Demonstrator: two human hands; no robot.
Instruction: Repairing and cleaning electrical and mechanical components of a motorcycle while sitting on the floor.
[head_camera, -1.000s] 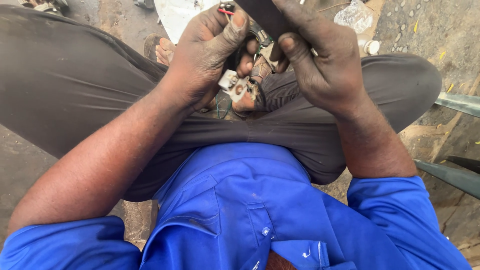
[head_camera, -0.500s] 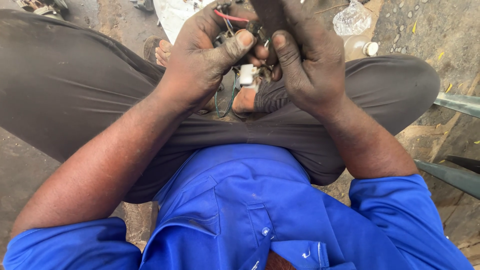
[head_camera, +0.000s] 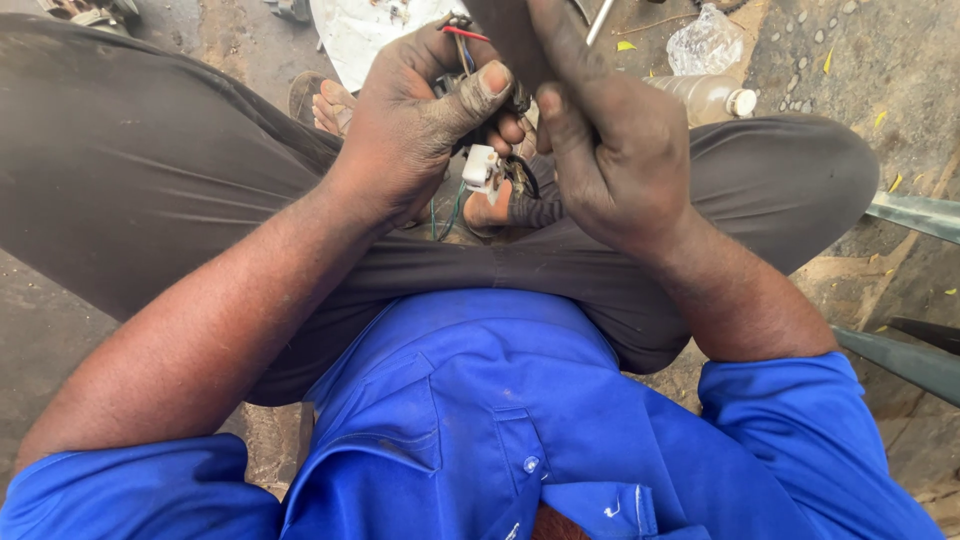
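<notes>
Beyond your right knee you have a clear plastic bottle (head_camera: 703, 97) lying on its side, white-capped, beside a crumpled clear wrapper (head_camera: 706, 42).

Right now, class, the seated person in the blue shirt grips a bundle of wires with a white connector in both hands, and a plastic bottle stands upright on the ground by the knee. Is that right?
Not quite. In the head view the plastic bottle lies on its side, not upright. The rest holds: the left hand and right hand grip wires with a white connector.
</notes>
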